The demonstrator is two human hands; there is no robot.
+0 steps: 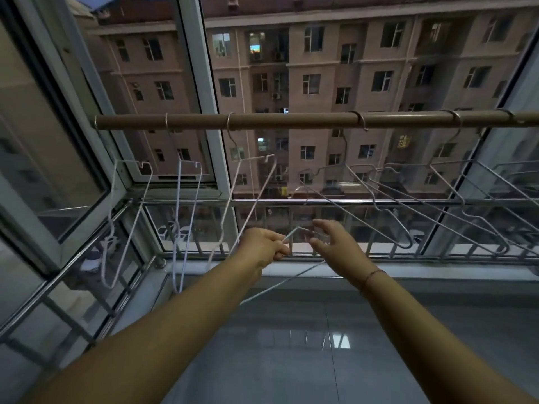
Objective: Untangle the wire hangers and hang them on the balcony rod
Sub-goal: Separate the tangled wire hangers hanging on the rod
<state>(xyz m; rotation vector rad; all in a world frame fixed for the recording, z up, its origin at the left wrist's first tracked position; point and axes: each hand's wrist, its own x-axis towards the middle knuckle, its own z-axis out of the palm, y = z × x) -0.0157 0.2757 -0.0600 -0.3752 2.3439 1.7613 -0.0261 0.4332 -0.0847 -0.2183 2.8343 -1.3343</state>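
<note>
A brown balcony rod (pixel 291 120) runs across the window at head height. Several thin wire hangers hang from it by their hooks: pale ones on the left (pixel 186 217) and grey ones on the right (pixel 437 205), the right ones overlapping each other. My left hand (pixel 264 246) is closed around the corner of one white wire hanger (pixel 291 277), held below the rod; its wire slants down between my forearms. My right hand (pixel 335 239) is beside it, fingers spread, touching the same hanger's upper wire with thumb and fingertips.
A steel guard rail (pixel 335 203) with vertical bars crosses behind the hangers. A window sash (pixel 49 158) stands swung inward on the left. A glossy grey sill (pixel 306 345) lies below my arms. An apartment block fills the view outside.
</note>
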